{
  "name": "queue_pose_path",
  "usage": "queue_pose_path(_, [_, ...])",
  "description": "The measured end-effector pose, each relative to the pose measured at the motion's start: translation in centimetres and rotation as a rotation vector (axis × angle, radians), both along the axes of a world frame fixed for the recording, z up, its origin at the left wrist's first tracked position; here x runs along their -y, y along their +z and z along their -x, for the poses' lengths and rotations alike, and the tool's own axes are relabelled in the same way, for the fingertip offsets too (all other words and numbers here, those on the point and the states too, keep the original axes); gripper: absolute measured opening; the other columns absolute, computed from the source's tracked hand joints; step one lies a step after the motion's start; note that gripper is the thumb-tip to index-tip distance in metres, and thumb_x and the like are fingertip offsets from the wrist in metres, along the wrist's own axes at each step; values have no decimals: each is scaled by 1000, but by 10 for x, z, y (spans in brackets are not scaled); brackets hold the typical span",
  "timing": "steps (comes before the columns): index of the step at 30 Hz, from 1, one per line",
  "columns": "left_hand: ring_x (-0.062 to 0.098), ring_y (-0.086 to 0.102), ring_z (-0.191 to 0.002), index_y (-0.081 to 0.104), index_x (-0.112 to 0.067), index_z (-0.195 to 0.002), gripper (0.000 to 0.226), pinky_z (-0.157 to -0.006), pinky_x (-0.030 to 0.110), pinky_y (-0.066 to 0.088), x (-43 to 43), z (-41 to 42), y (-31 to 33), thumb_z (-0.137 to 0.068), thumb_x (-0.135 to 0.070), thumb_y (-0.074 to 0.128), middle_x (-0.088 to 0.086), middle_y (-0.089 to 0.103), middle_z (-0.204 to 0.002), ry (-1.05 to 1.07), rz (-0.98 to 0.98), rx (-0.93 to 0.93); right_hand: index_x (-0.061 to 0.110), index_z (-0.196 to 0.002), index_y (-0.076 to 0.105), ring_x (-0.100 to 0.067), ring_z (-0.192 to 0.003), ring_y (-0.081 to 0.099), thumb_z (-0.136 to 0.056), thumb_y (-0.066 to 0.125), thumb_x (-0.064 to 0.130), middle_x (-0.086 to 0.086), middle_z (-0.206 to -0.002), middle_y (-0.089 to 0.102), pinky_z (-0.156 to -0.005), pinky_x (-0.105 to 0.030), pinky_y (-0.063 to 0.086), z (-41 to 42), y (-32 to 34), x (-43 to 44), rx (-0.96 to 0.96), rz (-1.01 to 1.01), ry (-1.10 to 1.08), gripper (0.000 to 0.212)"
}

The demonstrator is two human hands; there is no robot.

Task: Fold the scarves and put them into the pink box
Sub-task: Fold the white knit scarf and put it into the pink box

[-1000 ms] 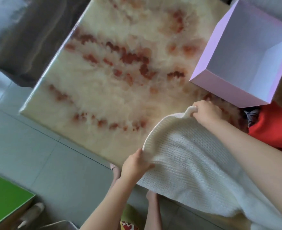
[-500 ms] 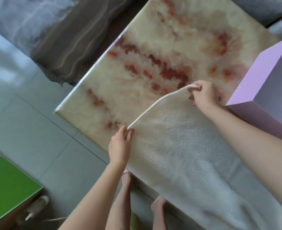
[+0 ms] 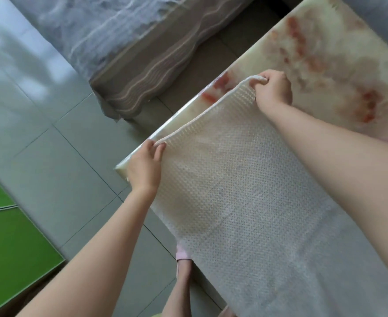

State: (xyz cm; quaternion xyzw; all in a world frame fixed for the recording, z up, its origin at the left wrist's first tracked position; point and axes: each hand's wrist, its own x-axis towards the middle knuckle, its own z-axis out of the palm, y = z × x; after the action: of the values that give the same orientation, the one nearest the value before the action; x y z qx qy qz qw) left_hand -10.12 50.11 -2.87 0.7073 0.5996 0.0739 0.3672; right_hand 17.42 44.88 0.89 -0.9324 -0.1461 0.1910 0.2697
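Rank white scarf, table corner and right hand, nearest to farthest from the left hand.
1. white scarf: pinched by the left hand.
2. table corner: just left of it.
3. right hand: at the scarf's far corner.

Cream knit scarf point(image 3: 245, 191) spread over marbled tabletop point(image 3: 325, 72), draping off its near edge. Left hand point(image 3: 144, 167) pinches one corner at the table's corner; right hand point(image 3: 273, 90) grips the other.

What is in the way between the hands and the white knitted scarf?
Nothing visible. The left hand and the right hand both hold the far edge of the white knitted scarf, spread over the cream marble table with red blotches. The pink box is out of view.
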Motion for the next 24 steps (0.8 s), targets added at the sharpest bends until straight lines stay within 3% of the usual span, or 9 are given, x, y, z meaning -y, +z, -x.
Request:
queue_pose_path(4, [24, 56, -78, 59, -13, -89, 31, -63, 34, 40, -28, -6, -5, -94, -42, 50, 5, 64, -81, 0, -56, -18, 19, -82, 67, -27, -89, 64, -87, 57, 26, 0, -83, 63, -77, -31, 49, -4, -5, -29, -4, -15, 30, 13])
queue_pose_path(7, [27, 57, -78, 59, -13, -88, 32, -64, 35, 42, -36, 1, -14, -94, -43, 48, 6, 64, -81, 20, -71, -68, 20, -60, 53, -28, -83, 67, -87, 57, 23, 0, -76, 59, -79, -38, 54, -3, -15, -40, -21, -53, 29, 27])
queue_pose_path(11, [24, 54, -75, 59, -14, -88, 30, -63, 32, 37, -34, 11, -23, -96, -40, 46, 2, 62, -80, 54, -76, -103, 22, -68, 56, -28, -84, 67, -88, 57, 20, 2, -76, 58, -80, -45, 56, -3, -25, -43, -27, -152, 20, 20])
queue_pose_path(15, [26, 55, -83, 59, -14, -93, 28, -67, 31, 35, -34, 13, -27, -96, -39, 46, 6, 65, -92, 62, -99, -149, 22, -63, 54, -25, -84, 67, -91, 55, 20, 3, -75, 58, -82, -41, 56, -6, -28, -54, -22, -183, 65, 28])
queue_pose_path(17, [26, 54, -98, 59, -15, -105, 27, -77, 34, 37, -35, 11, -29, -95, -38, 49, 6, 63, -105, 65, -126, -139, 20, -84, 62, -22, -95, 64, -91, 57, 20, -1, -94, 62, -88, -35, 53, -2, -31, -58, -60, -163, 95, 9])
queue_pose_path(18, [27, 50, -107, 56, -15, -115, 33, -87, 35, 35, -34, 9, -30, -93, -38, 52, 7, 59, -114, 45, -150, -150, 17, -103, 62, -19, -103, 60, -91, 58, 19, -4, -111, 60, -90, -27, 49, 1, -32, -57, -78, -122, 126, 13])
queue_pose_path(20, [26, 35, -128, 44, -16, -134, 50, -106, 37, 24, -28, 4, -29, -91, -38, 54, 9, 43, -136, -19, -186, -175, 14, -135, 43, -14, -119, 46, -92, 57, 13, -6, -145, 35, -83, -6, 34, 6, -37, -48, -99, -49, 197, 46])
queue_pose_path(22, [24, 16, -142, 32, -19, -144, 58, -117, 38, 8, -14, -2, -26, -93, -39, 51, 7, 26, -150, -137, -205, -165, 15, -148, 23, -13, -137, 28, -94, 51, 8, -4, -158, 7, -80, 7, 20, 20, -36, -35, -36, -81, 256, 61])
queue_pose_path(24, [21, -2, -146, 18, -23, -149, 62, -118, 39, -6, 8, -6, -25, -96, -44, 41, 3, 9, -158, -323, -195, -175, 17, -150, 20, -18, -145, 12, -96, 48, 14, -3, -160, 1, -101, -2, 17, 34, -39, -21, 68, -122, 357, 61])
